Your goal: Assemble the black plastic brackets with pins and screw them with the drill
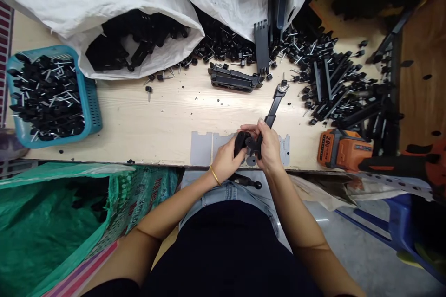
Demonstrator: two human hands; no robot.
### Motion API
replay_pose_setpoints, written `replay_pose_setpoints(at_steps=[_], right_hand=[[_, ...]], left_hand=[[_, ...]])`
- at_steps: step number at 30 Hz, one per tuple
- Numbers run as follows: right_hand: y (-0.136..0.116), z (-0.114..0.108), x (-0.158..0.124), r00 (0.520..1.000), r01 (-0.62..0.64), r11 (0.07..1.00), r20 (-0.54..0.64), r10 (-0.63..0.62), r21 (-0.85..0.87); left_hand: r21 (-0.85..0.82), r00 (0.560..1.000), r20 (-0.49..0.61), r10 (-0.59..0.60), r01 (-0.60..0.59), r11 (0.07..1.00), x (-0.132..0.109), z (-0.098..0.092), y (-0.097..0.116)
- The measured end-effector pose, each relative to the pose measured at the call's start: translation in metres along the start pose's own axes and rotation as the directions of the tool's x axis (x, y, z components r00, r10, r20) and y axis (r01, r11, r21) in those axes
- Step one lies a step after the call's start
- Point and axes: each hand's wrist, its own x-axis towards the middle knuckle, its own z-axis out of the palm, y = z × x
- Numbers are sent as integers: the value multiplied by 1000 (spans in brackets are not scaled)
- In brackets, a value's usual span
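Observation:
My left hand (226, 157) is closed around a small black plastic part (240, 143). My right hand (270, 146) grips a long black bracket arm (275, 104), which slants up and away to the right over the bench. Dark round pieces (251, 143) show between the two hands, where the parts come close together; whether they are joined I cannot tell. Grey flat plates (201, 148) lie on the bench edge beneath my hands. Farther back rests a folded black bracket (233, 79). Another black piece (245, 180) lies on my lap.
A blue basket (93, 106) of black-headed screws stands left. White sacks (139, 72) of black parts line the back. Loose screws and black bars (327, 83) pile up at right, near an orange power tool (344, 151). A green sack (42, 232) sits below left, a blue stool (400, 222) right.

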Motion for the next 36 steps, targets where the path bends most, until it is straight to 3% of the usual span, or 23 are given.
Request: replay_pose_setpoints(at_steps=[5, 14, 18, 25, 28, 32, 36], right_hand=[[-12, -2, -9, 999, -34, 992, 31, 31, 118], [-17, -6, -12, 1000, 7, 985, 18, -10, 173], [-18, -7, -14, 1000, -6, 984, 19, 3, 176], [-8, -12, -13, 984, -131, 983, 138, 113, 130], [4, -9, -13, 974, -195, 975, 136, 180, 110], [21, -2, -16, 990, -141, 983, 20, 140, 115], [35, 3, -13, 994, -111, 977, 44, 105, 180]], left_hand=[[138, 999, -10, 30, -28, 990, -9, -4, 9], [206, 989, -75, 124, -106, 973, -12, 2, 14], [275, 972, -82, 220, -191, 942, -14, 2, 9], [408, 968, 44, 249, -245, 880, -25, 2, -1], [411, 962, 99, 253, -271, 870, -33, 6, -5], [405, 965, 122, 232, -262, 876, -39, 6, -10], [439, 963, 188, 193, -258, 860, -35, -2, -13]])
